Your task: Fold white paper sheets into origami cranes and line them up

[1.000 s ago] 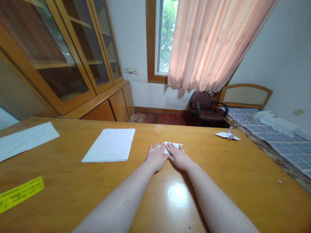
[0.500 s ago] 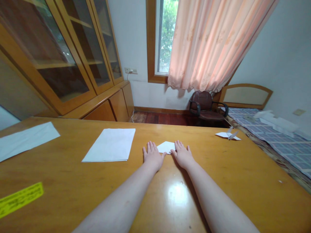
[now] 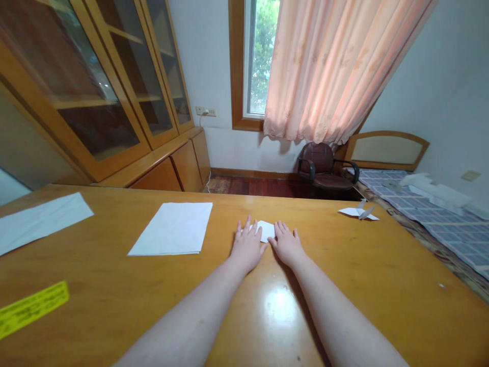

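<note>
A small folded piece of white paper [image 3: 266,230] lies on the yellow-brown wooden table [image 3: 344,285], just beyond my hands. My left hand [image 3: 247,246] rests flat with spread fingers, its fingertips over the paper's left end. My right hand [image 3: 286,244] lies close beside it, with its fingertips touching the paper's right edge. Neither hand is gripping the paper. Part of the paper is hidden under my left fingers.
A stack of white paper [image 3: 171,229] lies left of my hands, with a long white sheet [image 3: 38,222] and a yellow strip [image 3: 32,309] further left. A folded white paper figure [image 3: 358,212] sits near the table's far right corner. A bed [image 3: 431,214] lies beyond the right edge.
My hands spread apart around the paper, then came back in onto it. The paper now looks narrower and shifted slightly, and is less covered than a second ago.
</note>
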`<state>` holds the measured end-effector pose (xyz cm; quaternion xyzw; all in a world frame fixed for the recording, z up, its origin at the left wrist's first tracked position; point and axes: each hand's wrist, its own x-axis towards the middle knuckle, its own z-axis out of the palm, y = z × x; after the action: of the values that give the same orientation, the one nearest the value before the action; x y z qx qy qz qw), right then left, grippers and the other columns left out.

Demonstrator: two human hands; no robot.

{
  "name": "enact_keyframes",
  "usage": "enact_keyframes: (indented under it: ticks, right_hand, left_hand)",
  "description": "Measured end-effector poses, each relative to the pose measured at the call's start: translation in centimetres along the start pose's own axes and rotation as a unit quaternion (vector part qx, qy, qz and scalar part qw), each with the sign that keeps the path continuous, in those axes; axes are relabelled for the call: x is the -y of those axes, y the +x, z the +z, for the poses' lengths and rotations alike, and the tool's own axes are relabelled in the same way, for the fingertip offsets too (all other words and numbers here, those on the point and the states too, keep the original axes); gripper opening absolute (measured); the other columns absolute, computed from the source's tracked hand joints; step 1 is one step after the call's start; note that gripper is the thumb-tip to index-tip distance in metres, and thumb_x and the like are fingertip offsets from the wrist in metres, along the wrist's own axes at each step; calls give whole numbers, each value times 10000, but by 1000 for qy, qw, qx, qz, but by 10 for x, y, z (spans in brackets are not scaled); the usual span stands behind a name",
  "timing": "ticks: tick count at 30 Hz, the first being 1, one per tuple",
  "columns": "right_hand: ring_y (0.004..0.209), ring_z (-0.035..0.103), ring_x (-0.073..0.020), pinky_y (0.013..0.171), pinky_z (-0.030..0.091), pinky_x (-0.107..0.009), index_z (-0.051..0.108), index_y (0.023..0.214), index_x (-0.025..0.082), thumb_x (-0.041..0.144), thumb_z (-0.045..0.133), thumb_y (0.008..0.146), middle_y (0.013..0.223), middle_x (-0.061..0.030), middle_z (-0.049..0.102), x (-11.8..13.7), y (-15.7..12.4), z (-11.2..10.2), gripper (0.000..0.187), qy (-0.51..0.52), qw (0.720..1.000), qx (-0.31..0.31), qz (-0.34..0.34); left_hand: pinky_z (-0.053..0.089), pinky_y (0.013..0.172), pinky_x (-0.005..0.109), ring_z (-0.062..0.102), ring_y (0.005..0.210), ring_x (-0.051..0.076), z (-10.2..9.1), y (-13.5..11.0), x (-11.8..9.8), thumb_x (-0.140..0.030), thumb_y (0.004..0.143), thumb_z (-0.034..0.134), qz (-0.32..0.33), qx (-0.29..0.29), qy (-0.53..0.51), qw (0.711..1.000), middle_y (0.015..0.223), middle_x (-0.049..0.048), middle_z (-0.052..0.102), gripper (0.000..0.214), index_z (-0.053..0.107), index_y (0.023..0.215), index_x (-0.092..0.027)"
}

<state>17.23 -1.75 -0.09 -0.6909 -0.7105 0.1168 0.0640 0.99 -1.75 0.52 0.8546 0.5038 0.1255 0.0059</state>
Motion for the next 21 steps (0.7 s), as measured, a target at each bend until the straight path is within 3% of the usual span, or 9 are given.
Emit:
enact_keyframes:
  ticks: [5,11,21]
  right_hand:
    - [1371,146,-269,1064,-3,-562,227,1419,112,497,365,871,1478,-143,217,0,0,0,684,-5,1000,-13,-10]
    - [1356,213,-246,1083,76,-493,314,1390,195,510,488,815,1463,-129,275,1,-2,-4,677,28,993,-4,-111]
    - [1231,438,-228,1041,257,-447,537,1231,291,424,493,860,1314,-73,513,-3,1,-10,397,47,987,-45,-144]
  left_hand:
    - [152,1109,478,181,1373,252,8,0,2,-458,869,393,44,106,-62,991,1472,112,274,610,291,1393,-164]
    - [166,1114,456,191,1371,249,8,2,6,-511,846,417,37,100,-98,989,1471,97,278,662,282,1400,-176]
    - [207,1096,456,296,1331,231,11,8,13,-393,870,433,16,73,-162,984,1423,73,381,497,392,1341,-238]
